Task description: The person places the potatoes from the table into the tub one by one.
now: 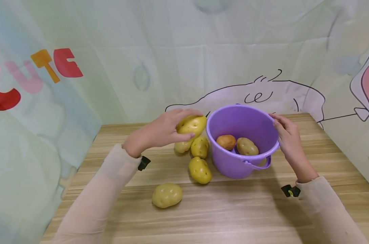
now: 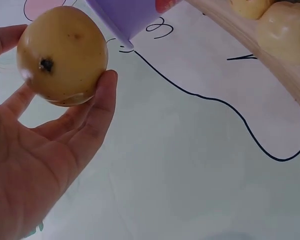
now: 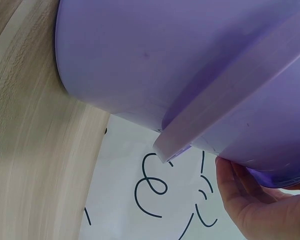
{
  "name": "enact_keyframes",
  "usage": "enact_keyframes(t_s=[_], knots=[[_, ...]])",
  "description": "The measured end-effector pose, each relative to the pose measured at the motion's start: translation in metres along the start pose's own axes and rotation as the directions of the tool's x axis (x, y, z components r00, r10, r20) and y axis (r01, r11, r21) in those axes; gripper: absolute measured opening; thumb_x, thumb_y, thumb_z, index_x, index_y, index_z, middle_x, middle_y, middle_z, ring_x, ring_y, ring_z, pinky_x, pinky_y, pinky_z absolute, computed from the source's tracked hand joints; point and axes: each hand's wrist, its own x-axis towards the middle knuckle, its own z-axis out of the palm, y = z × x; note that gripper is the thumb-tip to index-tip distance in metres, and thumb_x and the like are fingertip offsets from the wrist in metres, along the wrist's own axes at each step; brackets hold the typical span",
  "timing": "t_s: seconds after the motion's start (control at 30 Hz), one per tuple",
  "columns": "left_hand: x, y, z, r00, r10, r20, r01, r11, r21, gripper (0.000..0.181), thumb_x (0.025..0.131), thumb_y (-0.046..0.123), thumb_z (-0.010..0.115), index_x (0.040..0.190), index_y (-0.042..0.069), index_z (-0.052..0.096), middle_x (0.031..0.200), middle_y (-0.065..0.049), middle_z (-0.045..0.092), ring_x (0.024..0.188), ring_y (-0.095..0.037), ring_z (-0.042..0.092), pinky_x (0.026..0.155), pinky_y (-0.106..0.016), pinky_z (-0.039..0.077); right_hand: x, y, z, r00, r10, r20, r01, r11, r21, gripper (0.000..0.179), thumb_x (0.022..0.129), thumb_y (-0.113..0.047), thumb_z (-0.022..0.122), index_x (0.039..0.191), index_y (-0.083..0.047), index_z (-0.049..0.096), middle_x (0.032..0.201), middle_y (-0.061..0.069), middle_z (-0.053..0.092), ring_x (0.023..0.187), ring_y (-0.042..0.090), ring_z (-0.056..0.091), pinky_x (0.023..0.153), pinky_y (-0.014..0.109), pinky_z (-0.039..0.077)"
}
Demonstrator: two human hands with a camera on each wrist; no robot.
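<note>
My left hand (image 1: 164, 130) grips a yellow potato (image 1: 193, 125) just left of the bucket's rim, fingers over the top and thumb below. In the left wrist view the same potato (image 2: 62, 57) shows a dark spot and sits between thumb and fingers. The purple bucket (image 1: 230, 166) stands on the table, with an orange-brown potato (image 1: 226, 142) and a tan potato (image 1: 247, 146) inside. My right hand (image 1: 288, 135) pinches the bucket's rim at its right side; in the right wrist view that hand (image 3: 262, 205) has its fingertips at the rim.
Beside the bucket on the wooden table (image 1: 233, 217) lie several yellow potatoes, one nearest the front (image 1: 200, 170). A paler potato (image 1: 167, 195) lies apart, nearer the front left. A printed cloth (image 1: 126, 67) hangs along the table's back and sides.
</note>
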Motion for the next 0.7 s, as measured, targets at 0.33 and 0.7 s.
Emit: enact_keyframes(t_s=[0.33, 0.7], knots=[[0.016, 0.011, 0.0, 0.999, 0.041, -0.003, -0.041, 0.999, 0.0, 0.052, 0.094, 0.035, 0.065, 0.143, 0.021, 0.051, 0.129, 0.002, 0.059, 0.112, -0.016, 0.052, 0.094, -0.039, 0.044, 0.001, 0.001, 0.0, 1.0, 0.003, -0.001, -0.003, 1.0, 0.002, 0.04, 0.107, -0.015, 0.044, 0.136, 0.011, 0.052, 0.102, -0.015, 0.062, 0.094, 0.003, 0.06, 0.079, 0.013, 0.048], [0.033, 0.019, 0.005, 0.997, 0.071, 0.018, -0.071, 0.997, -0.021, 0.052, 0.095, 0.036, 0.064, 0.143, 0.024, 0.049, 0.117, 0.001, 0.057, 0.1, -0.013, 0.052, 0.083, -0.034, 0.046, 0.001, 0.001, 0.0, 1.0, 0.013, -0.008, -0.013, 1.0, -0.013, 0.04, 0.107, -0.016, 0.044, 0.136, 0.01, 0.053, 0.103, -0.013, 0.061, 0.095, 0.002, 0.059, 0.08, 0.013, 0.048]])
